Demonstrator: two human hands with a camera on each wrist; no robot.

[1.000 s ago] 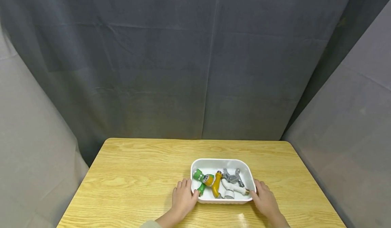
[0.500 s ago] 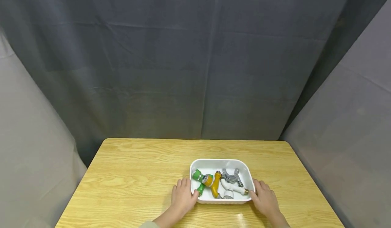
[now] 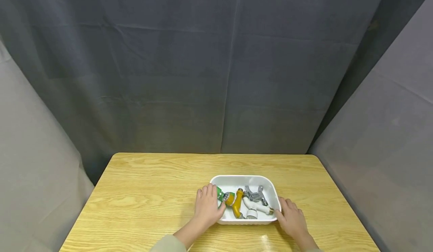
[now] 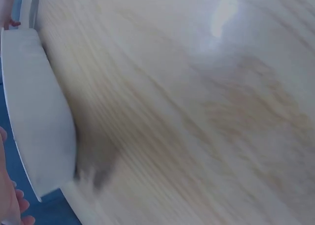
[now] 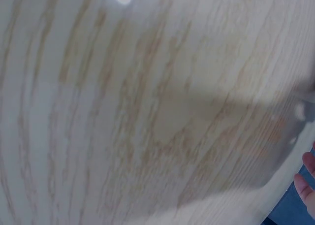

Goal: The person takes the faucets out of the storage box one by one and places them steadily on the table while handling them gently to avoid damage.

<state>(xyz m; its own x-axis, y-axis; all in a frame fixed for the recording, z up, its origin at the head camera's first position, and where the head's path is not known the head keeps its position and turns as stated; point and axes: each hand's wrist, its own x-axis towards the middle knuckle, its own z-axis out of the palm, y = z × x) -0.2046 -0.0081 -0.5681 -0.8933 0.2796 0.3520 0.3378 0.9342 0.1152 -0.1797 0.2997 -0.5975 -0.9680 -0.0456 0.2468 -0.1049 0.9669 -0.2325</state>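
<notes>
A white plastic tray (image 3: 250, 222) sits near the front of the table, holding tap-like fittings. Inside lie a green one (image 3: 220, 194), a yellow one (image 3: 237, 205), a white one (image 3: 256, 207) and a grey one (image 3: 256, 195). My left hand (image 3: 207, 208) reaches over the tray's left rim, fingers extended above the green fitting and partly hiding it. My right hand (image 3: 291, 219) holds the tray's right side, thumb at the rim and fingers along the outer wall. In the left wrist view, the tray's outer wall (image 4: 42, 112) shows beside a few fingertips (image 4: 22, 204).
The wood-grain table (image 3: 152, 192) extends behind and to both sides of the tray. A dark grey curtain (image 3: 169, 75) hangs at the back, with pale cloth (image 3: 34, 150) on the left and more pale cloth (image 3: 382, 139) on the right.
My left hand has moved from the tray's outer left side up over its rim, now covering part of the green fitting. My right hand stays at the tray's right side.
</notes>
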